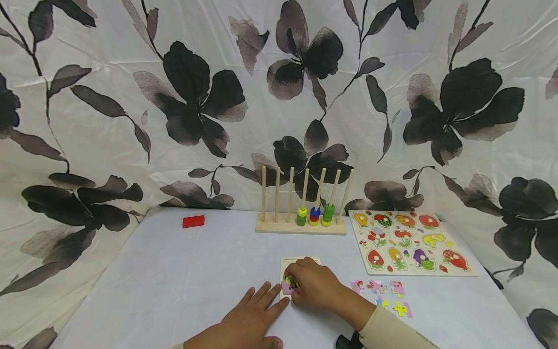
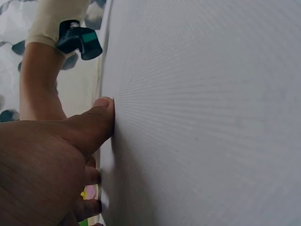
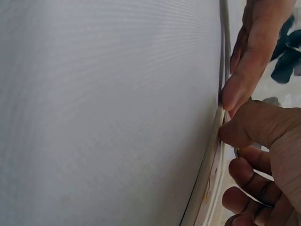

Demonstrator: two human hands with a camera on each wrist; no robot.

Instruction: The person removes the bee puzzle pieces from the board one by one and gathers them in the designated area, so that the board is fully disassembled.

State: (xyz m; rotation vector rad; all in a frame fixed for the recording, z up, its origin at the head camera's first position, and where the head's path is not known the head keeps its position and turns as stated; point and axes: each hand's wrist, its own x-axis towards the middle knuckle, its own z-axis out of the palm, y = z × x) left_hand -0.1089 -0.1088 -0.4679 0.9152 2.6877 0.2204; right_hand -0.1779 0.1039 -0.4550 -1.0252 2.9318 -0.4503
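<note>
A small wooden puzzle tray [image 1: 300,260] lies flat on the white table. My right hand [image 1: 317,287] bends over it, its fingers curled, pinching a puzzle piece [image 1: 293,281] with yellow and dark parts, mostly covered by the fingers. Beside those fingertips a pinkish-purple piece [image 1: 286,289] shows in the tray. My left hand [image 1: 252,317] rests on the table with fingers spread, its fingertips by the tray's near left corner. In the right wrist view, the right thumb [image 3: 240,129] is at the tray's edge, close to the left hand [image 3: 254,56].
Several loose pink and yellow jigsaw pieces [image 1: 400,309] lie right of the right forearm. Behind them is a fruit peg board [image 1: 418,272]. A wooden peg stand [image 1: 301,229] with coloured rings stands at the back; a red block [image 1: 193,221] lies back left.
</note>
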